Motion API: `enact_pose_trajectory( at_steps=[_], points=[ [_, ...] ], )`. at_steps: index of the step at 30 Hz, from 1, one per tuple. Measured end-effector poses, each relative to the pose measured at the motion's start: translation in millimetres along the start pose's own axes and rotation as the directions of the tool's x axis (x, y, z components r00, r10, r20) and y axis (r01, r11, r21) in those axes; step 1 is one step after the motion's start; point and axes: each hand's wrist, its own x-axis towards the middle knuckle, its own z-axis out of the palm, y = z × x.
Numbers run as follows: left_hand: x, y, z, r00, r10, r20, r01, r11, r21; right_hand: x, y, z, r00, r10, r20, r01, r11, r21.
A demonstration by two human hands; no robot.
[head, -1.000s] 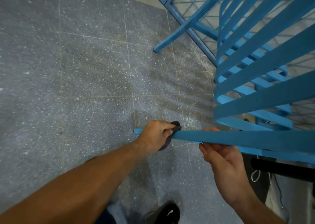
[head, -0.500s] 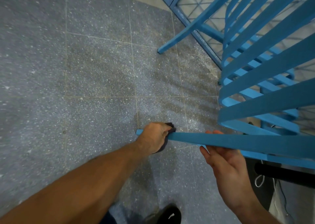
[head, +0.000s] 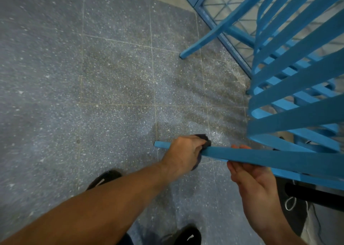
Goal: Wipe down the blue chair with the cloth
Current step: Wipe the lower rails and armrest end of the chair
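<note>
The blue chair (head: 290,88) with its slatted back fills the right side. One long blue leg (head: 260,157) runs across the lower middle, its tip pointing left. My left hand (head: 183,152) grips a dark cloth (head: 203,139) wrapped round this leg near its tip. Only a bit of the cloth shows above and below my fingers. My right hand (head: 249,175) holds the same leg from underneath, further right, with fingertips curling over its far edge.
Grey speckled floor tiles (head: 93,95) spread to the left. A blue metal frame with wire mesh (head: 219,6) stands at the top right. My two black shoes (head: 104,179) are at the bottom. A dark bar and white cord (head: 290,202) lie at lower right.
The view has tilted down a little, so both shoes now show. My left hand with the cloth stays near the tip of the leg; my right hand keeps its hold.
</note>
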Motion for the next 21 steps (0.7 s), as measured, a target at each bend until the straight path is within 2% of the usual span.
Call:
enact_pose_trajectory(
  at_steps=[2, 5, 7, 11, 13, 16, 17, 21],
  points=[
    [0, 0, 0, 1.000, 0.003, -0.014, -0.004, 0.999, -0.034, 1, -1, 0, 1.000, 0.006, 0.004, -0.006, 1.000, -0.003],
    [5, -21, -2, 0.986, -0.153, 0.072, 0.145, 0.983, 0.113, -2, -4, 2, 1.000, 0.004, 0.023, -0.004, 1.000, -0.027],
    [3, -23, -7, 0.969, -0.236, 0.070, 0.224, 0.963, 0.151, -5, -5, 7, 1.000, 0.003, 0.027, -0.003, 1.000, -0.011],
    [-7, -12, -18, 0.992, -0.127, -0.019, 0.127, 0.991, 0.039, -10, -6, 20, 0.999, 0.022, 0.040, -0.022, 1.000, -0.013],
    [-7, -13, -25, 0.992, -0.127, -0.018, 0.127, 0.992, 0.025, -11, -9, 25, 0.998, 0.017, 0.064, -0.016, 1.000, -0.022],
    [0, -19, -33, 0.969, -0.226, 0.096, 0.205, 0.960, 0.190, -12, -12, 29, 0.998, 0.002, 0.057, 0.001, 0.998, -0.061],
    [-1, -14, -35, 0.971, -0.218, 0.102, 0.190, 0.954, 0.230, -12, -13, 29, 0.999, 0.002, 0.043, 0.001, 0.997, -0.076],
    [-14, 37, -43, 0.999, -0.037, 0.018, 0.035, 0.996, 0.081, -15, -19, 35, 1.000, -0.024, -0.006, 0.023, 0.983, -0.184]
  ],
)
